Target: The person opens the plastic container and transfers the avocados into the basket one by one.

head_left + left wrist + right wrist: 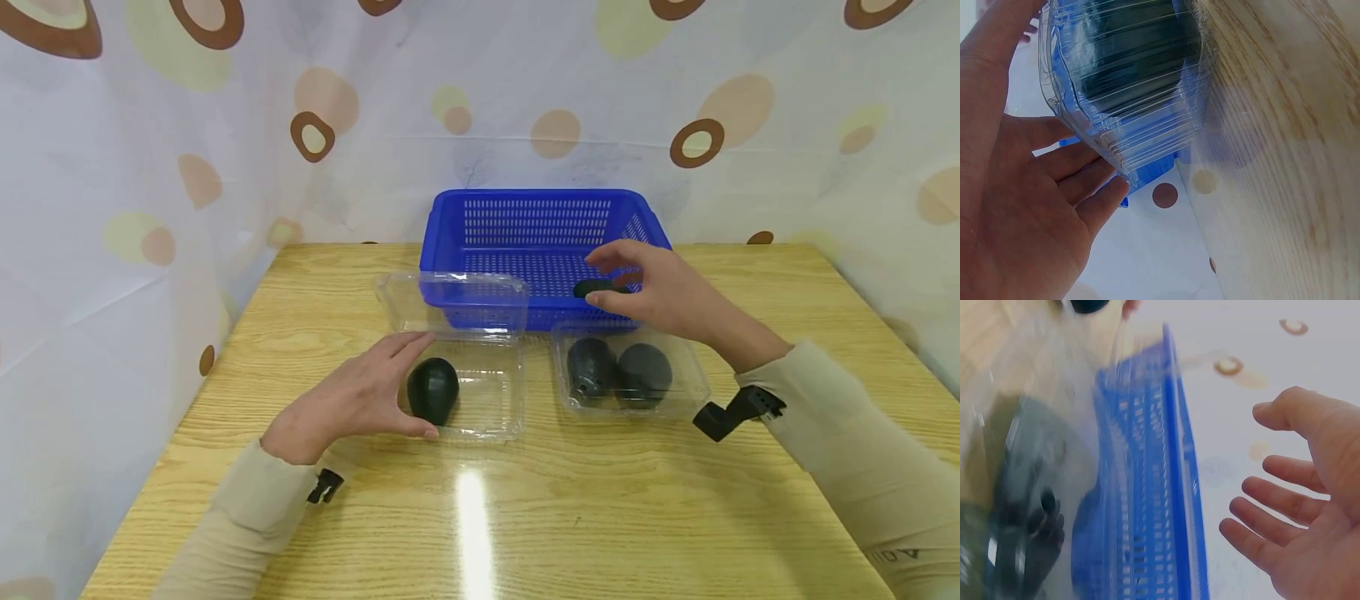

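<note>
A dark green avocado (432, 391) lies at the left end of an open clear plastic box (491, 400), whose lid (457, 302) stands up at the back. My left hand (356, 398) rests along the box's left side, thumb at the front edge, fingers toward the hinge. Seen in the left wrist view, its fairly straight fingertips (1110, 190) touch the rim. Over the front right of the blue basket (525, 315) is my right hand (663, 292), overlapping a dark green fruit (592, 288). In the right wrist view that hand has spread fingers and nothing in its palm.
A second clear box (686, 392), its lid down over two dark avocados (643, 375), stands to the right of the open one, in front of the basket. Behind the wooden table (570, 517) hangs a patterned white cloth (510, 75), which also covers the left side.
</note>
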Motion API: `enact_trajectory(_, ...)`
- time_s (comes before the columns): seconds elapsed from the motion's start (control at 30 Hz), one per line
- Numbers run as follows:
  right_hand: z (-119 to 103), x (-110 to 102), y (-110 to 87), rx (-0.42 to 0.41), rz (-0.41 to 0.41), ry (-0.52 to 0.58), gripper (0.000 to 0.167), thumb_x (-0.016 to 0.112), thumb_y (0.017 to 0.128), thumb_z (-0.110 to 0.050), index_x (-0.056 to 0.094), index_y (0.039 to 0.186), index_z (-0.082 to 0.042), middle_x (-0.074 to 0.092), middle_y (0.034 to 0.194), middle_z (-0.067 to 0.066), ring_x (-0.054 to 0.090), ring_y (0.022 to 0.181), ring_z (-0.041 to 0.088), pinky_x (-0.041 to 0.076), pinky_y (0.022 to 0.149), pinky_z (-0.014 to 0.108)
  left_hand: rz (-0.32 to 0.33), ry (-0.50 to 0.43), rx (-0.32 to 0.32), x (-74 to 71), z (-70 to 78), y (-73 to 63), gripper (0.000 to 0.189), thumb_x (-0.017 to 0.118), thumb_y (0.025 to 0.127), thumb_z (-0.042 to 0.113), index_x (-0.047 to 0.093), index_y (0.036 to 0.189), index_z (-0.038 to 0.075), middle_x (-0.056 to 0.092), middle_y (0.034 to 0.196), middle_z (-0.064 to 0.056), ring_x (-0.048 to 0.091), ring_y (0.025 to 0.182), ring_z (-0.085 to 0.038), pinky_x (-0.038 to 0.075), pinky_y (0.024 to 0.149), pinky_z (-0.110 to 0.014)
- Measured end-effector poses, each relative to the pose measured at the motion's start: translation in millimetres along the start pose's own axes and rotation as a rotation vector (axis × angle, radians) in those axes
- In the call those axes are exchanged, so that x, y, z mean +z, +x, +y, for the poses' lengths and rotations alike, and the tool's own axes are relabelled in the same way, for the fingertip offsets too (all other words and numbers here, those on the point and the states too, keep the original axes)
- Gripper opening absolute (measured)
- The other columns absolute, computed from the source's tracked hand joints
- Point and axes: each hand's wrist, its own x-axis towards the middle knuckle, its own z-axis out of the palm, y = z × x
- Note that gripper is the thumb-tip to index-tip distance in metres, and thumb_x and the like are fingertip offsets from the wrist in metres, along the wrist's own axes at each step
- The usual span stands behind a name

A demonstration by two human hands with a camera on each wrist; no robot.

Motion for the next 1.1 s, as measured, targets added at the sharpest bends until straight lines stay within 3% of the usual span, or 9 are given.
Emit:
enact_trajectory(0.2,-18.9,8.7,-15.5,-0.082,-0.008,0.071,0.038,0.071,0.092,-0.024,0.060,0.127,-0.012,0.062,0.126,0.006,0.063,0.112,0.025,0.053,0.096,0.041,0.016,0.006,0.015,0.5,-2.5,1.0,0.119,0.082,0.067,0.065,0.028,0.156,0.007,0.036,0.157,-0.013,0.037,0.144,-0.030,0.039,0.114,-0.048)
enact_trajectory(0.47,-35.0,34.2,-25.2,-0.150,-0.098,0.198,0.031,0.070,0.093,-0.021,0.061,0.122,-0.011,0.063,0.122,0.006,0.066,0.108,0.020,0.055,0.090,0.023,0.028,0.007,0.023,2.1,-3.3,0.5,0.120,0.082,0.066,0.066,0.028,0.156,0.008,0.037,0.156,-0.013,0.038,0.144,-0.029,0.040,0.115,-0.047)
enact_trajectory(0.83,-48.1,78.9,-19.1,-0.218,-0.155,0.278,0.037,0.074,0.089,-0.019,0.061,0.123,-0.011,0.064,0.121,0.003,0.063,0.111,0.017,0.054,0.098,0.036,0.023,-0.006,0.012,3.2,-2.8,-0.8,0.120,0.082,0.066,0.065,0.026,0.157,0.010,0.036,0.156,-0.012,0.037,0.144,-0.030,0.040,0.114,-0.048)
enact_trajectory(1.1,-56.4,107.4,-9.5,-0.251,-0.200,0.335,0.045,0.074,0.088,-0.015,0.058,0.128,-0.002,0.062,0.127,0.012,0.061,0.119,0.029,0.051,0.104,0.041,0.014,-0.017,-0.003,3.1,-2.7,-0.9,0.120,0.082,0.066,0.065,0.025,0.157,0.011,0.036,0.157,-0.011,0.037,0.144,-0.029,0.039,0.115,-0.048)
